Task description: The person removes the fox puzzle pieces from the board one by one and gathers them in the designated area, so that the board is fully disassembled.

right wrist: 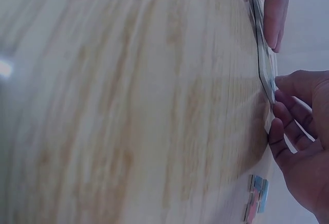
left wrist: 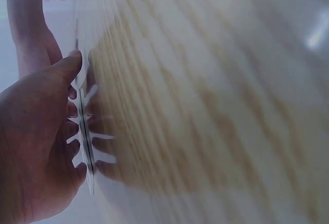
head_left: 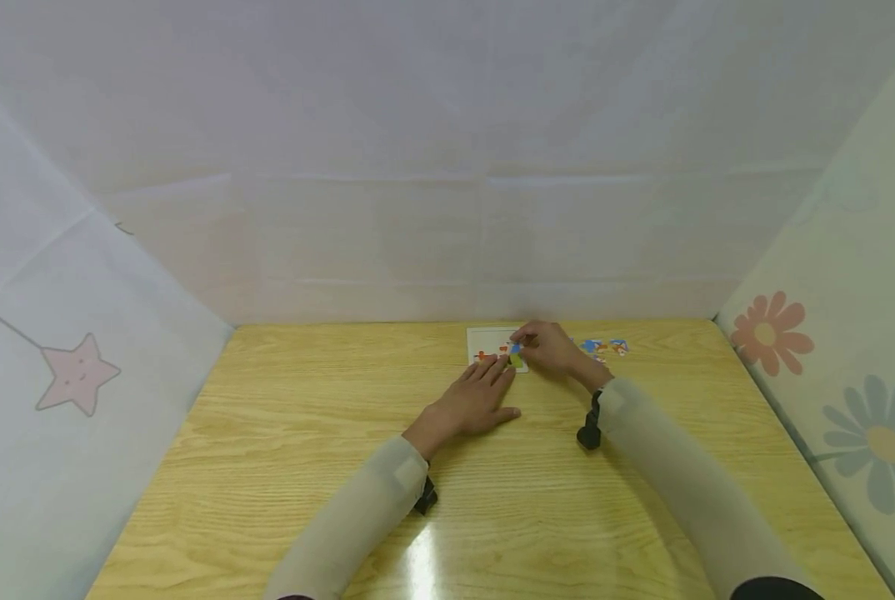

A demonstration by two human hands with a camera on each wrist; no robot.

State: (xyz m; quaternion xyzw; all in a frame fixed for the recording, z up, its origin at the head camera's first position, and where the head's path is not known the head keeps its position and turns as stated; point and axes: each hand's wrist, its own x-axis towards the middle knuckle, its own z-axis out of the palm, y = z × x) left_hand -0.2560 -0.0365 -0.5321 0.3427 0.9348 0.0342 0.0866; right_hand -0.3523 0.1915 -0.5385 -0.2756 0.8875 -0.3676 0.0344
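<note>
A small white puzzle tray (head_left: 483, 337) with coloured pieces in its lower part lies near the table's back edge. My left hand (head_left: 472, 406) lies palm down with its fingers spread, fingertips on the tray's near left side. My right hand (head_left: 551, 347) is at the tray's right side, thumb and fingertips drawn together at a blue puzzle piece (head_left: 516, 348). In the right wrist view, the right thumb meets a light-blue bit at the edge of the tray (right wrist: 263, 72). The fingers partly hide that piece.
Several loose puzzle pieces (head_left: 618, 347) in blue, orange and white lie just right of the right hand. The wooden table (head_left: 305, 417) ends at a pale cloth wall (head_left: 365, 250) at the back, with printed cloth at both sides.
</note>
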